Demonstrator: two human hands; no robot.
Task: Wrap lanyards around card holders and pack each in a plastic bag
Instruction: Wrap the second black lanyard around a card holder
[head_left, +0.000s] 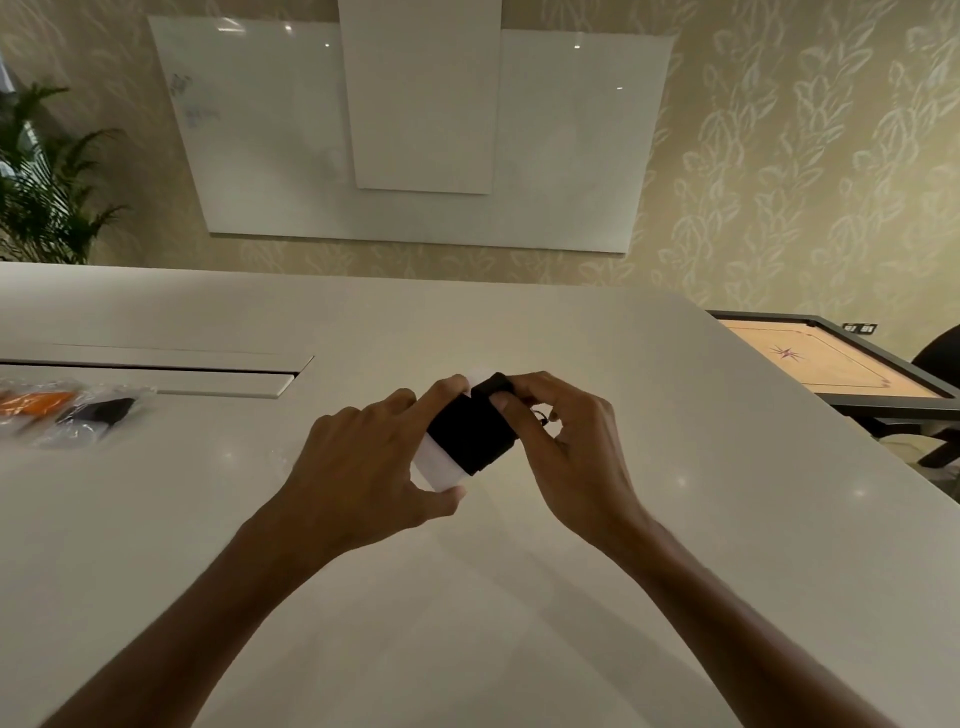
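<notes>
Gripping lanyard-wrapped card holder (mid-table, edges far)

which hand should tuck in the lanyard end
Right. The right hand already pinches the black lanyard end, while the left hand grips the white card holder.

We saw a white table with a long cable slot, a whiteboard on leaf-patterned wallpaper, a green plant at left, and a carrom board at right.
</notes>
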